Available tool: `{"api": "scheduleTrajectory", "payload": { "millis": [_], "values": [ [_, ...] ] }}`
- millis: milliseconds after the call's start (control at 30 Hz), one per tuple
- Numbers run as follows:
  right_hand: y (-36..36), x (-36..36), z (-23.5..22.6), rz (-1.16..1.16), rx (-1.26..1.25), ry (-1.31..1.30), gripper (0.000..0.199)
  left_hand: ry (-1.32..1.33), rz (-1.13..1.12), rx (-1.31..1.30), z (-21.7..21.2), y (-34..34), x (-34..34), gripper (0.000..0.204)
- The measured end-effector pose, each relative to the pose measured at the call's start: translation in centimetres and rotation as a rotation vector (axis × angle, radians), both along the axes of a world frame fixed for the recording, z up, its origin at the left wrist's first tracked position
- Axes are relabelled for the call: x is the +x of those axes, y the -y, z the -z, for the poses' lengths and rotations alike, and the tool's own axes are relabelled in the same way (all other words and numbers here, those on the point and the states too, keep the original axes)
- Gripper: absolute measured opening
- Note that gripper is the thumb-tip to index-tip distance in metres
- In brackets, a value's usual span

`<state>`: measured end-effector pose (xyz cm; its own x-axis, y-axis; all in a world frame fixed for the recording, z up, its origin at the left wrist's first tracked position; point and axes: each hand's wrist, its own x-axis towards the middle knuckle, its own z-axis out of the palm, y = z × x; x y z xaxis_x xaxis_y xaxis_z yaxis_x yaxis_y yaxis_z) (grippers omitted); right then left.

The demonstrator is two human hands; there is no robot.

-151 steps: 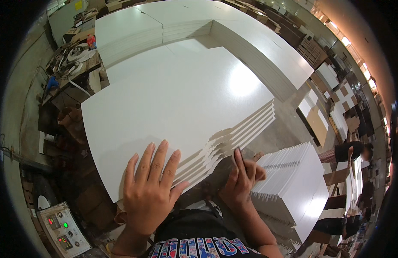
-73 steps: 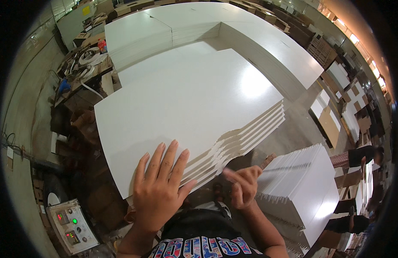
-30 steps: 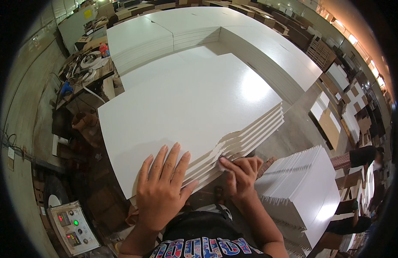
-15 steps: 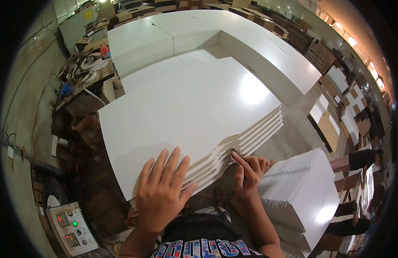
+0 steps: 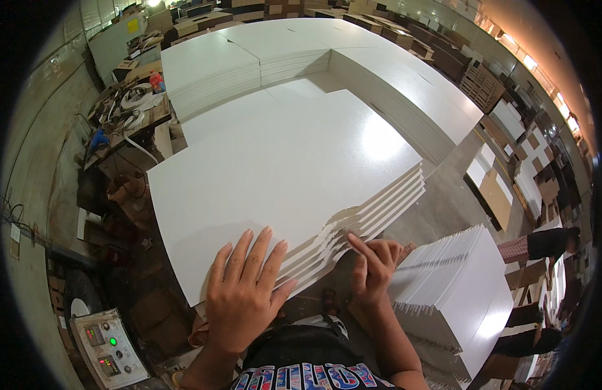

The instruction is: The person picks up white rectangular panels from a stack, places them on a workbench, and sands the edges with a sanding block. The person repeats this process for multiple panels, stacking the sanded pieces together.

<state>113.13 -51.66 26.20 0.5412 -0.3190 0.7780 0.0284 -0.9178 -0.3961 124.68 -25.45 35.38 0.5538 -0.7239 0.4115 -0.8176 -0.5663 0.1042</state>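
A stack of large white boards (image 5: 268,162) lies before me, its near right edges stepped, with a curved recess in them. My left hand (image 5: 245,279) rests flat on the top board near its front edge, fingers spread. Beside the recess is my right hand (image 5: 375,266), its forefinger pointing at the board edges and its other fingers curled in. A small dark patch shows near that fingertip. Whatever the curled fingers may hold is hidden.
More white boards (image 5: 405,78) are piled behind and to the right. Upright white panels (image 5: 450,279) stand close to my right arm. A control box (image 5: 109,348) with lit displays is at lower left, and a cluttered bench (image 5: 135,117) at far left. People (image 5: 548,244) are at the right.
The right hand has shifted slightly along the recess, its fingertip a little lower and to the left. My left hand keeps its place on the board. The view has tilted slightly.
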Motion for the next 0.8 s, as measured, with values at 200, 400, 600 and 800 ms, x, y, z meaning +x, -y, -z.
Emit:
{"api": "scheduleTrajectory", "payload": {
  "millis": [200, 400, 600, 800],
  "values": [
    [-2.5, 0.5, -0.6, -0.135, 0.003, -0.063, 0.045, 0.001, 0.009, -0.002, 0.2, -0.1, 0.0, 0.064],
    [-1.8, 0.6, -1.1, -0.094, 0.055, -0.047, 0.045, 0.0, 0.037, -0.012, 0.5, -0.3, 0.1, 0.068],
    [-1.9, 0.3, -1.1, -0.119, -0.046, -0.129, 0.047, -0.005, 0.036, -0.026, 0.6, -0.2, 0.1, 0.065],
    [-1.7, 0.5, -1.4, -0.007, 0.03, -0.04, 0.047, 0.015, 0.052, -0.036, 0.4, -0.3, 0.1, 0.063]
  ]
}}
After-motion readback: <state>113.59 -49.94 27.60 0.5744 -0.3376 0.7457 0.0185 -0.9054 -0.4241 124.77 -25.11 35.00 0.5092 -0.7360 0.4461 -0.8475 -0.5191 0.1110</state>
